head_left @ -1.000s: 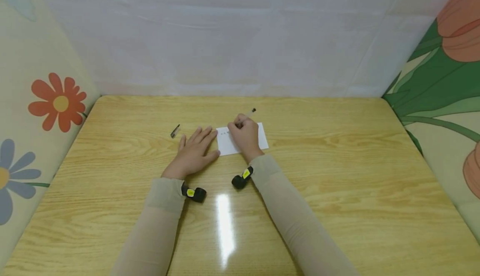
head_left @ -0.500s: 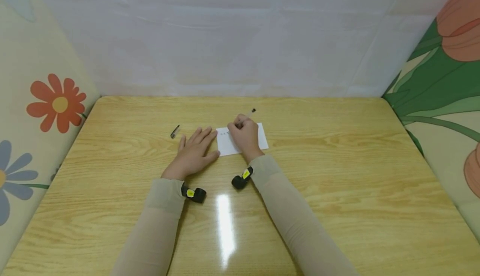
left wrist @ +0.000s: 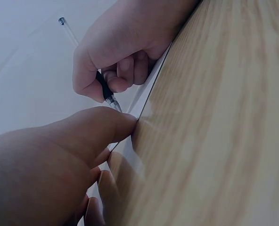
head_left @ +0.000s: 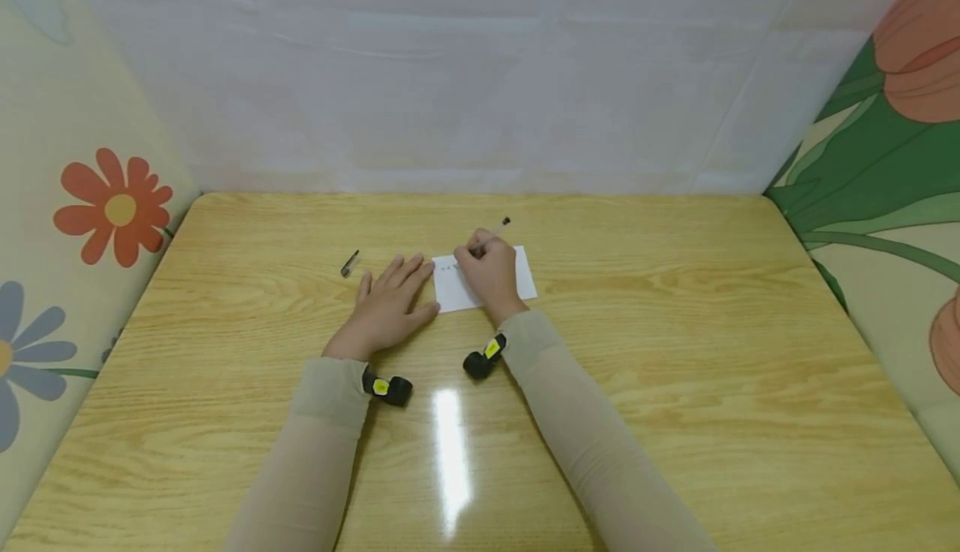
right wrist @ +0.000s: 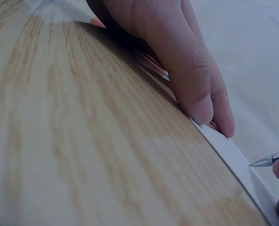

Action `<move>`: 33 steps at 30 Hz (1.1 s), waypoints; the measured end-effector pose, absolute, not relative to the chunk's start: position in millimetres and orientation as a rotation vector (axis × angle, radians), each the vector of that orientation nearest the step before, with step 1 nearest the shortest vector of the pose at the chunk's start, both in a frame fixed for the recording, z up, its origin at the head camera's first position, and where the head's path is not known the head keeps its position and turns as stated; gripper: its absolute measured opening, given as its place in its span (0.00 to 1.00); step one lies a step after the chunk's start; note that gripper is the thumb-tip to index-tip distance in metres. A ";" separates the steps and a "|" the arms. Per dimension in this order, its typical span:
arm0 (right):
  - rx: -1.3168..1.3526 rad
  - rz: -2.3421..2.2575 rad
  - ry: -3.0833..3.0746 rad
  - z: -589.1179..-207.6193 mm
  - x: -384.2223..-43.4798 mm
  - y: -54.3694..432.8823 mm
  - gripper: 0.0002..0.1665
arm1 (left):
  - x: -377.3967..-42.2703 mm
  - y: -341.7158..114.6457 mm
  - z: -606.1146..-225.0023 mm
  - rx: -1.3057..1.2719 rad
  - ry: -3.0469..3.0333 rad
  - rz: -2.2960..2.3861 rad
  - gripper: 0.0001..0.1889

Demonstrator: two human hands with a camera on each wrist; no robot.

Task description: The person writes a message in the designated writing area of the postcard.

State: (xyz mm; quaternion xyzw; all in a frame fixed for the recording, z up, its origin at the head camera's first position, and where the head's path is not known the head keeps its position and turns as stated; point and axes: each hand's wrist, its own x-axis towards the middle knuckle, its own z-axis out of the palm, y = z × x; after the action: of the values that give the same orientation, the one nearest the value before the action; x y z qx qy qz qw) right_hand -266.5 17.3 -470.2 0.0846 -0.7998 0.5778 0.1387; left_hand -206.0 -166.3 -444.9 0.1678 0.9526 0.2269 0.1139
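Observation:
A white sheet of paper (head_left: 454,292) lies on the table, with small dark marks along its upper left. My right hand (head_left: 491,273) pinches a pen (left wrist: 105,87) that has a clear barrel and a black grip. In the right wrist view the pen's metal tip (right wrist: 259,163) points down at the paper, right by its surface. My left hand (head_left: 386,306) lies flat on the table with fingers spread. Its thumb and fingertips touch the paper's left edge. A clear and black pen cap (head_left: 350,263) lies beyond my left fingers, on the left.
The wooden table (head_left: 712,352) reaches back to a white cloth (head_left: 450,77). Flower-patterned panels (head_left: 120,302) stand at both sides. A black camera (head_left: 390,388) is strapped at my left wrist, another camera (head_left: 483,358) at my right.
The right hand and the pen's top end shift very slightly to the left. The left hand, paper and pen cap stay in place.

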 end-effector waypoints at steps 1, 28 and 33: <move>0.246 1.670 -2.312 -470.3 -266.5 17.3 0.16 | -205.9 -166.5 -444.8 0.492 2.794 0.663 0.38; 0.224 1.665 -2.312 -467.6 -264.9 17.5 0.17 | -204.1 -165.1 -440.7 0.495 2.794 0.672 0.37; 0.229 1.659 -2.308 -467.9 -265.3 17.2 0.17 | -204.2 -165.4 -441.2 0.494 2.792 0.672 0.37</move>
State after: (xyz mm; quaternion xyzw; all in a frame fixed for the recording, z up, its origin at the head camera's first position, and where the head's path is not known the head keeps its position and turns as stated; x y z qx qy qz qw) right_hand -265.3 17.2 -467.9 0.0795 -0.8008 0.5758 0.1443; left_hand -204.2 -165.4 -441.2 0.1683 0.9520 0.2290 0.1136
